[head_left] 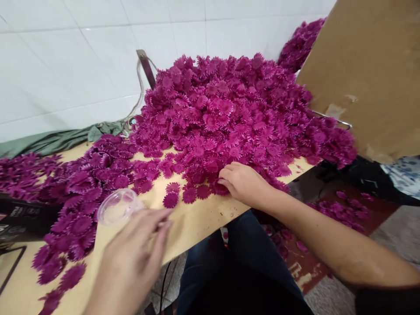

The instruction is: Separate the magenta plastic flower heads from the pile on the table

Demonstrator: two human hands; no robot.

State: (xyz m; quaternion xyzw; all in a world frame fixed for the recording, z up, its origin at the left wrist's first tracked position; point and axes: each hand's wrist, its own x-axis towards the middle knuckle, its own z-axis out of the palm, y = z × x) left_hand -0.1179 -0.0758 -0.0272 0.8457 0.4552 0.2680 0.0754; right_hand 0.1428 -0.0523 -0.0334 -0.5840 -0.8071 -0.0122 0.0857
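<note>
A big heap of magenta artificial flower heads (226,113) covers the middle of the tan table (197,214). At the heap's front edge, my right hand (244,183) is closed, its fingertips pinching a magenta flower head (221,188) that they partly hide. My left hand (134,258), somewhat blurred, hovers over the table's front edge with thumb and forefinger pressed together; what lies between them cannot be made out. Just beyond that hand stands a small clear plastic tub (118,206), partly covered by it. A few loose flower heads (171,199) lie between the two hands.
More flower heads (82,210) spread along the left, near a black box (28,218). A green cloth (65,142) lies against the tiled wall (98,57). A large brown cardboard sheet (367,78) stands at right. Fallen flower heads (348,212) lie below, right.
</note>
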